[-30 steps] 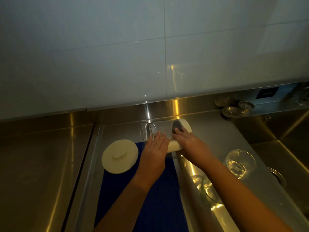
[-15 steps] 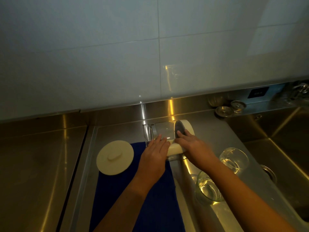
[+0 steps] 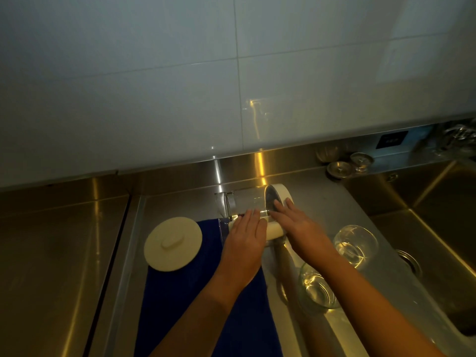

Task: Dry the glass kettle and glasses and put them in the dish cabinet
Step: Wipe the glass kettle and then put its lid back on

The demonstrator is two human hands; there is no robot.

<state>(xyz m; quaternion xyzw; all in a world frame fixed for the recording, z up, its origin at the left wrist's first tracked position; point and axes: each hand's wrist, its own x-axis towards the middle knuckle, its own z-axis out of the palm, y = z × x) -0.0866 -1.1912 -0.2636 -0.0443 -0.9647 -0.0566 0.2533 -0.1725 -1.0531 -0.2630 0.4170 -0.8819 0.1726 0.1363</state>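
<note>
Visibility was limited. The light was dim, and the clear body of the glass kettle was hard to separate from the steel bench behind it. The left hand covered most of the cream handle, and its thumb was hidden. The right forearm crossed over the nearer glass; the farther glass stood in full view just beside it. The frame cut off the near end of the blue towel and the right side of the sink. Items at the far right edge were too blurred to identify.

Orientation: the kettle lay on its side at the far end of the towel, its long axis running left to right along the back wall. The metal-rimmed mouth pointed left, the cream base pointed right, and the handle faced the person.

Left grip: apart, fingers straight, laid flat over the handle. Right grip: apart, straight fingertips touching the base.

The cream lid lay flat, knob up, on the towel's left edge, apart from the kettle.
</note>
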